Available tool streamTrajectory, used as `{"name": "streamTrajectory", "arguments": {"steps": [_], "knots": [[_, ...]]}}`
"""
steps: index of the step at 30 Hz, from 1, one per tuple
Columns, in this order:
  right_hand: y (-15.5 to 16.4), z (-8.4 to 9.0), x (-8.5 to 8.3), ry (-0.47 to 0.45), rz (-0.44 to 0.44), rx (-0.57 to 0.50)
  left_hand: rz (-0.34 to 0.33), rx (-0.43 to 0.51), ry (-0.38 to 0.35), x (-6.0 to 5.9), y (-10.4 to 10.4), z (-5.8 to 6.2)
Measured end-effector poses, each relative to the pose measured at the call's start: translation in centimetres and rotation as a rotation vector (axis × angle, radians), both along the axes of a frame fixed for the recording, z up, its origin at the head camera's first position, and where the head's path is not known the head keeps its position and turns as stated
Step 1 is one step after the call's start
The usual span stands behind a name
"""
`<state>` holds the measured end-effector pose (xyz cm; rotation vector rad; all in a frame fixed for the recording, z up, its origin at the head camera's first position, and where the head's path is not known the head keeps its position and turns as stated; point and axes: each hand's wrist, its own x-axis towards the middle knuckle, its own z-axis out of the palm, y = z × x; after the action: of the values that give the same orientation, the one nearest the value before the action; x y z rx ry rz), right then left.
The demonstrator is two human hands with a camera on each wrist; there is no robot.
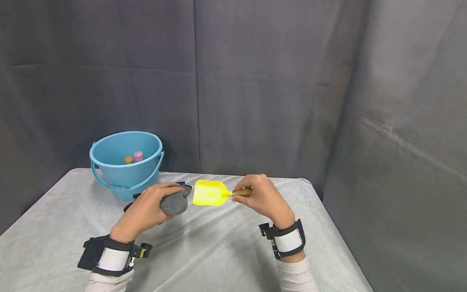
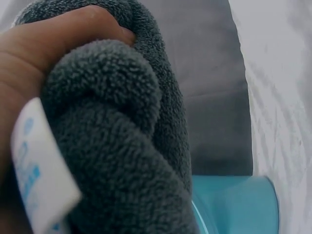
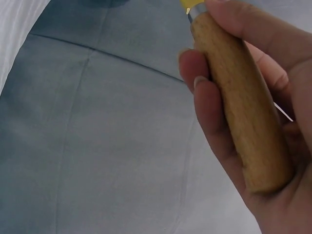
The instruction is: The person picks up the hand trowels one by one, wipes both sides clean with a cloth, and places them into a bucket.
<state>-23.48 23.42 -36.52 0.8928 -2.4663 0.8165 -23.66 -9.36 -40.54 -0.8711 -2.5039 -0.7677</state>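
My left hand (image 1: 147, 207) grips a bunched, dark grey terry cloth (image 1: 175, 202). Its thick folds and a white label (image 2: 41, 170) with blue print fill much of the left wrist view. On the other side, my right hand (image 1: 263, 196) holds a small yellow shovel (image 1: 209, 192) by its wooden handle (image 3: 241, 107), fingers and thumb curled round the wood. The flat yellow blade points left toward the cloth, with a narrow gap between them in the head view. Both hands are over the middle of the table.
A light blue bucket (image 1: 127, 176) with its handle hanging down stands at the table's back left. Inside it show an orange top (image 1: 128, 160) and a pink top (image 1: 138, 156). A whitish cloth covers the table (image 1: 204, 251), and grey curtains (image 1: 255, 101) hang behind and at the sides.
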Motion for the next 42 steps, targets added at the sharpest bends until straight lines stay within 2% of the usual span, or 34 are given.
{"name": "streamTrajectory", "arguments": {"steps": [3,10,18,21,29,35,42], "knots": [[0.0,-0.1,-0.1,-0.011,0.010,-0.001,0.001,0.028,0.023,-0.1,-0.3,0.0],[0.0,-0.2,-0.1,-0.039,-0.006,0.010,-0.020,0.126,0.162,-0.1,-0.1,0.4],[-0.4,-0.3,0.0,-0.063,-0.011,0.031,-0.100,0.243,0.315,0.2,1.4,0.6],[-0.6,-0.4,0.0,-0.053,-0.007,0.051,-0.122,0.258,0.344,0.4,2.1,0.7],[-1.4,-0.4,-0.1,-0.011,0.034,0.064,-0.153,0.190,0.397,0.8,4.0,0.4],[-1.8,-0.4,0.2,0.040,0.055,0.079,-0.173,0.113,0.364,1.1,4.9,0.0],[-2.1,-0.2,0.4,0.077,0.080,0.091,-0.166,0.058,0.343,1.5,5.5,-0.2]]}}
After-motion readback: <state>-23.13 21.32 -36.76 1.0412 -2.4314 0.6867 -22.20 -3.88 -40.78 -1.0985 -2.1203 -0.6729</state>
